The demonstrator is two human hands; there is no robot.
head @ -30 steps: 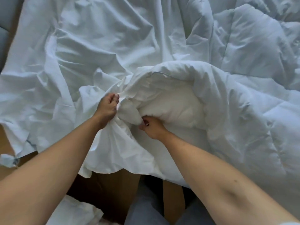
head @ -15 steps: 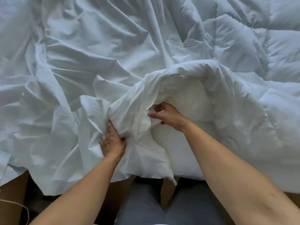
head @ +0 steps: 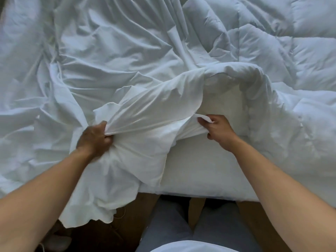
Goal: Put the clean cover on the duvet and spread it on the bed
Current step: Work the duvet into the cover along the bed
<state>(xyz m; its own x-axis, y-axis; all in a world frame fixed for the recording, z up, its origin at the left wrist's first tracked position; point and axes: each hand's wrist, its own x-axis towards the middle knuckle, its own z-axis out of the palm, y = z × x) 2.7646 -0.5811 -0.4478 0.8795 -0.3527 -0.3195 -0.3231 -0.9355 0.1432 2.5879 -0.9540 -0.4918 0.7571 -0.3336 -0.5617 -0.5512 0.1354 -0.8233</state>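
Observation:
A thin white duvet cover (head: 112, 57) lies crumpled over the left and middle of the bed. The puffy quilted duvet (head: 283, 57) fills the right side, and one folded corner (head: 223, 99) bulges in the middle. My left hand (head: 94, 138) grips a bunched fistful of the cover at the bed's near edge. My right hand (head: 216, 129) pinches the cover's hem, fingers curled round it, in front of the duvet corner. The cover is stretched taut between both hands, part way over the corner.
The bed's near edge (head: 190, 190) runs across the lower middle, with a loose flap of cover (head: 87, 211) hanging over it. Below lie brown floor (head: 138, 211) and my legs in grey trousers (head: 174, 220). A thin cord (head: 42, 247) trails at the bottom left.
My hands have drawn apart, the left going left and the right going right. The cover's opening now stretches wide between them, over more of the duvet corner.

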